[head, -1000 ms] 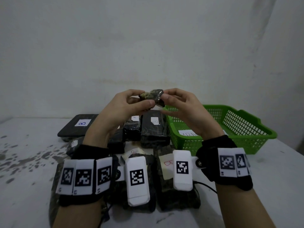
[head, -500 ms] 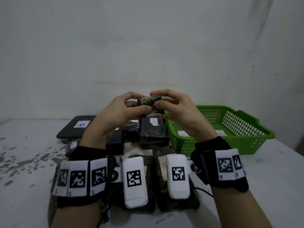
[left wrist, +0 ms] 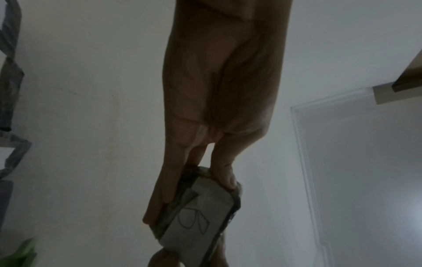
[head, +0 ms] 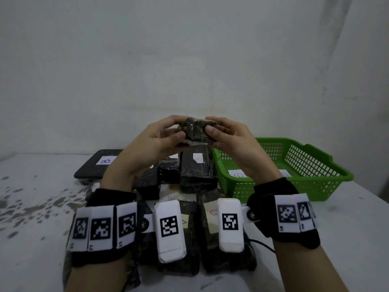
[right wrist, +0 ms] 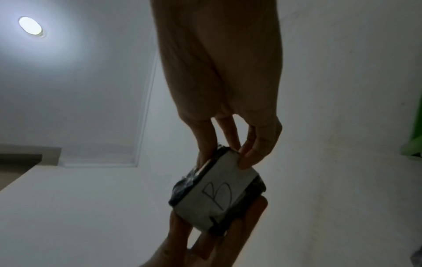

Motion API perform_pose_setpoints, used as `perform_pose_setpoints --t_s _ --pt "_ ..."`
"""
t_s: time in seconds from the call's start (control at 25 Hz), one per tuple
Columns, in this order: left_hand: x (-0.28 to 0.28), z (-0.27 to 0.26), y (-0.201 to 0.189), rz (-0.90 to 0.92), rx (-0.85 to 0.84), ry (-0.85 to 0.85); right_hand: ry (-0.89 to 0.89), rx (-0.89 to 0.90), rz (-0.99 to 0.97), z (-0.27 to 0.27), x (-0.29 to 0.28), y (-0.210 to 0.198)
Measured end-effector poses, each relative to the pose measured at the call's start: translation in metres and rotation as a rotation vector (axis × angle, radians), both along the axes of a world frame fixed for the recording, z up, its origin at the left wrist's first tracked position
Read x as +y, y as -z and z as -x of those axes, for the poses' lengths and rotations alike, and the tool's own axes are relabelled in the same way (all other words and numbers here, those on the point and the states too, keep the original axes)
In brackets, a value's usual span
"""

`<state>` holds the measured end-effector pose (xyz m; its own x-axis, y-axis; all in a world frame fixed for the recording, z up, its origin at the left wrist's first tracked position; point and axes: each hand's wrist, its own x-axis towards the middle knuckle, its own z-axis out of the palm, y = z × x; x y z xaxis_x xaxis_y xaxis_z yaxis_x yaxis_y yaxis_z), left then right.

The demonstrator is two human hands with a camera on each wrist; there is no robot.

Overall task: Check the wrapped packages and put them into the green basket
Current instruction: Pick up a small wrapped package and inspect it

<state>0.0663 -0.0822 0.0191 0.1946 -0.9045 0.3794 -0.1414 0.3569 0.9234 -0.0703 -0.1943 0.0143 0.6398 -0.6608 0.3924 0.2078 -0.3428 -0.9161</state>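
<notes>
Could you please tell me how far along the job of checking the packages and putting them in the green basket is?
Early, it seems. The green basket shows only white paper through its mesh; any package there is hidden. In hand: the left hand and right hand hold one small package up, its label marked B facing down. Left: the dark packages on the table, some labelled, still to check.

Both forearms rising side by side, wrists banded. Left hand (head: 153,142) and right hand (head: 229,142) meeting at chest height, fingers curling, pinching small wrapped package (head: 196,130) between them.
</notes>
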Motion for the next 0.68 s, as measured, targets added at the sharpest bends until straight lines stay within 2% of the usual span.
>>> perform_pose_setpoints --t_s 0.12,0.2,0.36,0.68 --pt "0.000 0.003 -0.001 -0.026 0.049 0.031 -0.085 0.034 -0.101 0.005 -0.001 -0.001" --pt "-0.003 0.005 -0.001 -0.042 0.003 -0.023 -0.106 0.036 -0.118 0.005 0.000 -0.001" --pt "-0.007 0.001 0.002 -0.076 -0.083 -0.151 -0.043 0.107 0.000 0.001 0.005 -0.001" --pt "-0.003 0.008 0.001 -0.113 -0.022 -0.058 0.088 0.176 0.094 -0.002 0.012 -0.003"
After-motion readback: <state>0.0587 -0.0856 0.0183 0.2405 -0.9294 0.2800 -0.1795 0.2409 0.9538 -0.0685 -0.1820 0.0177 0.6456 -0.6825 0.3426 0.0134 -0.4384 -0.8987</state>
